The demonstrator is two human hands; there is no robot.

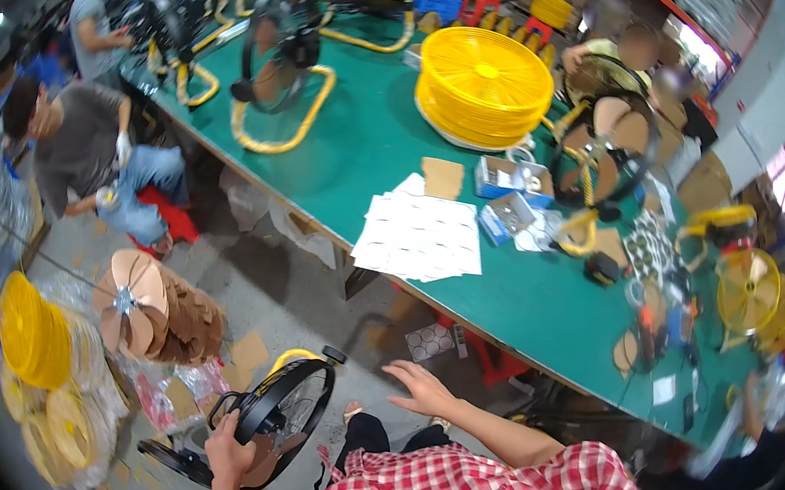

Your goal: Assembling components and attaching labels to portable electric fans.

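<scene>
Low beside my legs is a black floor fan [319,403] with a round cage, tan blades and a yellow tube stand, tilted on its side. My left hand [231,446] is closed on the near side of the fan, by its black handle; the fingertips are partly hidden. My right hand [419,387] is held out in the air to the right of the fan, fingers stretched apart and nothing in them. Part of the yellow stand [293,358] shows above the cage, next to a black foot [333,355].
A green table [354,157] runs across ahead, bearing white printed sheets [421,239], stacked yellow fan grilles [483,90], small boxes [509,217] and assembled fans [285,46]. On the floor at left stand stacked fan blades [164,307] and yellow grilles [34,328]. A seated person [81,148] works nearby.
</scene>
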